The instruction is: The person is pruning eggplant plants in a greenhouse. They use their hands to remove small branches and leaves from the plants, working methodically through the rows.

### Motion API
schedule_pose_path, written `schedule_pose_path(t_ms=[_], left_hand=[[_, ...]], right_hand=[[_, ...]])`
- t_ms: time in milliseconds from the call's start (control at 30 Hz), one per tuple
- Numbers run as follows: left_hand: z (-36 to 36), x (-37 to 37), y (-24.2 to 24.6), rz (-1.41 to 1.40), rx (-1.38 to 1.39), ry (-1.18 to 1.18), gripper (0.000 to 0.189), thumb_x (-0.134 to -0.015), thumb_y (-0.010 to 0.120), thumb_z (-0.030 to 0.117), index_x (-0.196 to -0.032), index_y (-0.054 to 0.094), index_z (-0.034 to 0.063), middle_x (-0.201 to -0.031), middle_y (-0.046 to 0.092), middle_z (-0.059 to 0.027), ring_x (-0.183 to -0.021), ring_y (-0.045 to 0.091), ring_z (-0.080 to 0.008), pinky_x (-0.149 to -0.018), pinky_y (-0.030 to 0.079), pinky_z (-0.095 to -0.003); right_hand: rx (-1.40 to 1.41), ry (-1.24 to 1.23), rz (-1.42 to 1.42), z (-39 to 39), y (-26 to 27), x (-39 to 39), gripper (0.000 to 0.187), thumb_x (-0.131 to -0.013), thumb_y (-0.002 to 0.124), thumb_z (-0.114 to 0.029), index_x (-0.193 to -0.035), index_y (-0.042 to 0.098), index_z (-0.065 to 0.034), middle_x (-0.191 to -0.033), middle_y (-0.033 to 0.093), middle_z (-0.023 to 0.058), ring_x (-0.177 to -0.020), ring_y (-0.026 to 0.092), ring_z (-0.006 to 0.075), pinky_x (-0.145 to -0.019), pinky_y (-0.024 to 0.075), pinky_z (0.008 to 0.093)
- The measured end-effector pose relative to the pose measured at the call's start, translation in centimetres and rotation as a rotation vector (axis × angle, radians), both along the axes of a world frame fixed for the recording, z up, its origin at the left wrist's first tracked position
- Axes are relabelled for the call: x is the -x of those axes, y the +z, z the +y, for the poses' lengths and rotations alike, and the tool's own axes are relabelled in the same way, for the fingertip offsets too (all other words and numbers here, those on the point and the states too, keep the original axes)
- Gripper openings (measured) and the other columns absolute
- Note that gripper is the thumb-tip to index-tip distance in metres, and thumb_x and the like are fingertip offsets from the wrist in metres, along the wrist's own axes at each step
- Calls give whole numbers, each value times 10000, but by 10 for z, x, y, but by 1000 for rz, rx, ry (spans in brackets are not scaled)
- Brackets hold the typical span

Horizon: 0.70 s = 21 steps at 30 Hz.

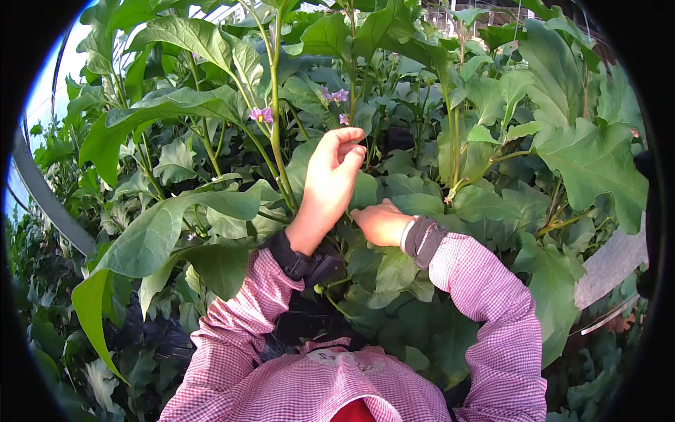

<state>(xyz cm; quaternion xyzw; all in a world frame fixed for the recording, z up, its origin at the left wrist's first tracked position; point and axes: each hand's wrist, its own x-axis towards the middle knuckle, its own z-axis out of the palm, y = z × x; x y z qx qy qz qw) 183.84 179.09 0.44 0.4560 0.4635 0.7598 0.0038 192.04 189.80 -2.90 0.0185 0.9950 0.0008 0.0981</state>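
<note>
My left hand [332, 176] is raised among eggplant plants, its fingers curled and the thumb near the fingertips. Whether something thin lies between them I cannot tell. A green eggplant stem [276, 121] rises just left of it, and a purple eggplant flower [261, 114] is on that plant. Lower and to the right, my right hand [384, 222] reaches into the leaves with its fingertips partly hidden, so its hold cannot be made out. More purple flowers [337, 95] show above my left hand. A broad eggplant leaf [153, 232] spreads left of my left wrist.
Dense eggplant foliage surrounds both arms. Large lobed leaves [593, 158] stand at the right, near another upright stem [456, 142]. A curved grey band [47, 195] runs along the left edge. Dark sheeting [163, 337] shows low between the leaves.
</note>
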Motion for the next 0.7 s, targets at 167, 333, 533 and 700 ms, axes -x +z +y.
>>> schedule_pose_path(t_ms=[167, 333, 533, 700], left_hand=[[76, 100, 50, 251, 330, 481, 335, -875, 550, 108, -1175, 608, -29, -1070, 665, -210, -995, 644, -306, -884, 495, -371], [79, 145, 47, 805, 1064, 801, 307, -873, 517, 182, -1112, 692, 101, -1027, 681, -197, -974, 643, -372, -865, 507, -450], [77, 141, 41, 859, 1179, 901, 257, -864, 518, 206, -1004, 680, 63, -948, 680, -203, -931, 641, -398, -813, 506, -478], [83, 141, 25, 855, 931, 975, 208, -888, 495, 192, -998, 623, 70, -920, 658, -184, -882, 624, -390, -770, 490, -488]], right_hand=[[82, 136, 60, -13, -21, -15, 367, -811, 540, -3, -1177, 557, -4, -1001, 691, 196, -971, 658, 389, -887, 424, 528], [179, 162, 34, -22, -36, -39, 507, -787, 509, 40, -1291, 468, 63, -902, 683, 176, -887, 652, 370, -946, 390, 539], [242, 59, 126, -11, -60, -46, 570, -831, 475, -27, -1391, 409, 53, -963, 689, 203, -907, 662, 388, -940, 370, 604], [335, 47, 103, 2, -60, -48, 341, -830, 531, -48, -1160, 527, 39, -896, 686, 205, -892, 646, 407, -858, 385, 553]])
